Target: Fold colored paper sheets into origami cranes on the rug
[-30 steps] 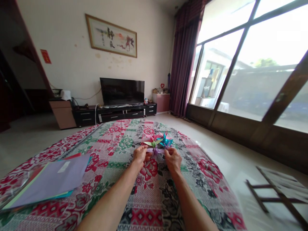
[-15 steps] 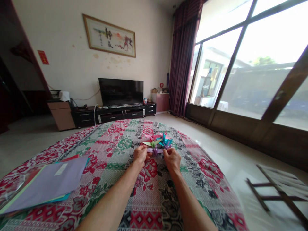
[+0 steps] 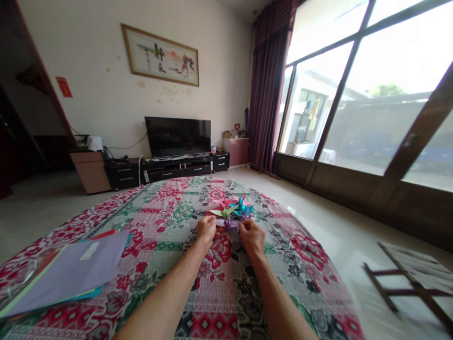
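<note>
My left hand (image 3: 206, 230) and my right hand (image 3: 251, 234) reach out side by side over a floral cloth (image 3: 170, 222). Between their fingertips they pinch a small folded purple paper piece (image 3: 228, 223). Just beyond it lie several folded paper figures: a green and pink one (image 3: 222, 209) and a teal one (image 3: 244, 207). How the fingers grip the purple piece is partly hidden by the hands.
A stack of coloured paper sheets (image 3: 71, 271) with a lilac one on top lies at the cloth's left. A wooden rack (image 3: 406, 278) lies on the shiny floor at right. A TV (image 3: 177, 137) on a dark cabinet stands at the far wall; large windows fill the right.
My hands have drawn slightly closer together around the purple piece. The view shifted a little; nothing else moved.
</note>
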A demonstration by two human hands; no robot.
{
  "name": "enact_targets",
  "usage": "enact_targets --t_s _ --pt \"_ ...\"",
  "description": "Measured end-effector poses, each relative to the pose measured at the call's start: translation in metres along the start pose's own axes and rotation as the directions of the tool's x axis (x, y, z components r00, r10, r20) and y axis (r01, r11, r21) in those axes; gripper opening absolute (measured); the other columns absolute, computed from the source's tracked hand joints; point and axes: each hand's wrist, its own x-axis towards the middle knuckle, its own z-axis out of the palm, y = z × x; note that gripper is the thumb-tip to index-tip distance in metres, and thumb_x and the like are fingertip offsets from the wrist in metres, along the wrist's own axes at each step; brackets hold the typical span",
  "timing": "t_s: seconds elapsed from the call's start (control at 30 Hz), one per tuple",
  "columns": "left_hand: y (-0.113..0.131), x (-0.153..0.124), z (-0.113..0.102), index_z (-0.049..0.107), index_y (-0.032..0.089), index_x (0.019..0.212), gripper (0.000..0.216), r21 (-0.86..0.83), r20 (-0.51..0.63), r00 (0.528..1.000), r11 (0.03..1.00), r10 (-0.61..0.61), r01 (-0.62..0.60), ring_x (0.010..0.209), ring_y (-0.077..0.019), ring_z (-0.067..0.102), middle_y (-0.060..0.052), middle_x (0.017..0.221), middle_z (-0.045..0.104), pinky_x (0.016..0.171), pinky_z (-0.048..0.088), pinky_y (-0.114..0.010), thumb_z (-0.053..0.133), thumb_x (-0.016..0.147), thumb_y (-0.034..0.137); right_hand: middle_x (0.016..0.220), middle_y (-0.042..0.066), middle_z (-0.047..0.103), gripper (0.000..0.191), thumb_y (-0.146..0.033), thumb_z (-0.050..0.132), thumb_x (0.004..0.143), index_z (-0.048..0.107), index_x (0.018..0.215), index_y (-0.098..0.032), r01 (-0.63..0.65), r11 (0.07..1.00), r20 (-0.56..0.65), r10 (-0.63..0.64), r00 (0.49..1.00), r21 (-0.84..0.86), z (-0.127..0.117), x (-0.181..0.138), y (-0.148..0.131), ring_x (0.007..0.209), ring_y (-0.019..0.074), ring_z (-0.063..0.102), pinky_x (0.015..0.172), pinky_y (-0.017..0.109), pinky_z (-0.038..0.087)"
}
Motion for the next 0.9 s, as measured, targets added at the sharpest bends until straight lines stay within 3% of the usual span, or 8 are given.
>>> enact_targets --t_s 0.23,0.5,0.9 --pt "0.004 -0.007 -0.008 0.062 0.017 0.097 0.024 0.080 0.022 1.000 0.997 -0.011 0.009 0.039 -0.0158 0.059 -0.001 0.049 0.060 0.032 0.034 -0.017 0.060 0.075 0.023 0.068 0.003 0.068 0.020 -0.033 0.051 0.074 0.066 0.071 -0.020 -0.025 1.000 -0.003 0.025 1.000 -0.014 -0.001 0.002 0.000 0.064 0.0167 0.060 0.065 0.026 0.040" --pt "0.002 -0.004 -0.005 0.063 0.012 0.094 0.027 0.084 -0.007 1.000 0.996 0.017 -0.017 0.037 -0.0113 0.056 0.002 0.046 0.059 0.034 0.036 -0.014 0.063 0.067 0.009 0.068 0.001 0.069 0.019 -0.029 0.050 0.072 0.068 0.075 -0.021 0.012 1.000 0.028 -0.012 1.000 0.015 0.000 -0.001 -0.005 0.064 0.0158 0.061 0.065 0.025 0.041" --pt "-0.002 0.001 0.001 0.064 0.014 0.084 0.021 0.054 -0.031 0.999 0.998 0.037 -0.035 0.043 -0.0127 0.060 0.001 0.053 0.063 0.037 0.038 -0.016 0.063 0.065 0.006 0.077 0.000 0.072 0.024 -0.033 0.050 0.074 0.071 0.082 -0.025 0.093 0.992 0.049 -0.097 0.994 0.087 0.009 -0.002 -0.003 0.073 0.0175 0.065 0.070 0.025 0.043"
